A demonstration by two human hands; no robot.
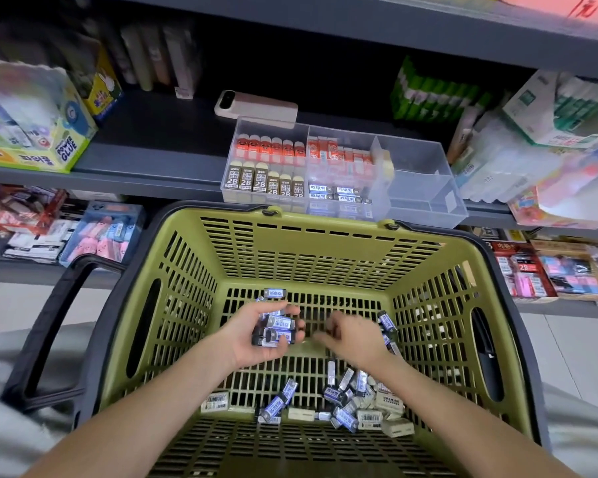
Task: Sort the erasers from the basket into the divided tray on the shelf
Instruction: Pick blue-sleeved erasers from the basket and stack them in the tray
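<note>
Left hand (252,339): palm up, fingers curled round a stack of blue erasers (279,331), low in the basket (308,257).
Right hand (354,338): blurred, so I cannot tell its grip.
Loose eraser (387,322): just right of that hand, the nearer one, with its long axis pointing roughly away from the person.
Tray (418,174): on the shelf beyond the far rim.

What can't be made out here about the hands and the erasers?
Head view:
- Right hand: motion-blurred; whether it holds anything is unclear.
- Blue-sleeved erasers in the left hand: count hidden inside its grip.
- Eraser pile: partly covered by the right forearm.
- Packs at the shelf's right: blurred, print unreadable.
</note>
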